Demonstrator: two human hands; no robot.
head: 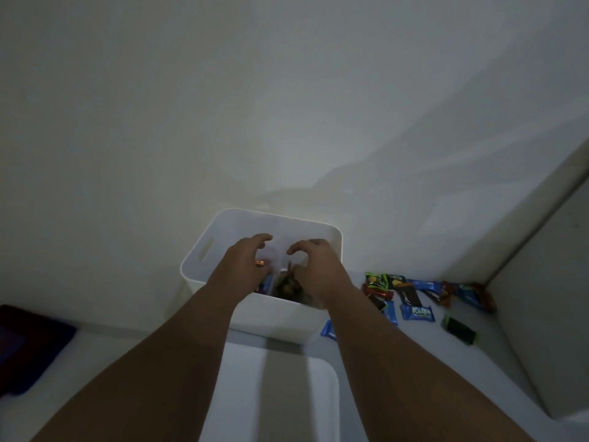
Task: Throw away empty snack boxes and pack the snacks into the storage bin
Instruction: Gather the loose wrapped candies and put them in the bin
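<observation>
White storage bin (277,215), blue wrapper (417,313) — white lettering, green packet (375,280), dark blue tray (35,374), pale wall (223,106)

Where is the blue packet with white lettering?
Head view: the blue lettered snack packet lies on the surface right of the white plastic storage bin, among loose snacks.

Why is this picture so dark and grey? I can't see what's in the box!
In the head view the light is dim, so colours look grey; inside the white plastic storage bin the snacks sit in shadow; the blue wrapped snack beside it has readable letters.
</observation>
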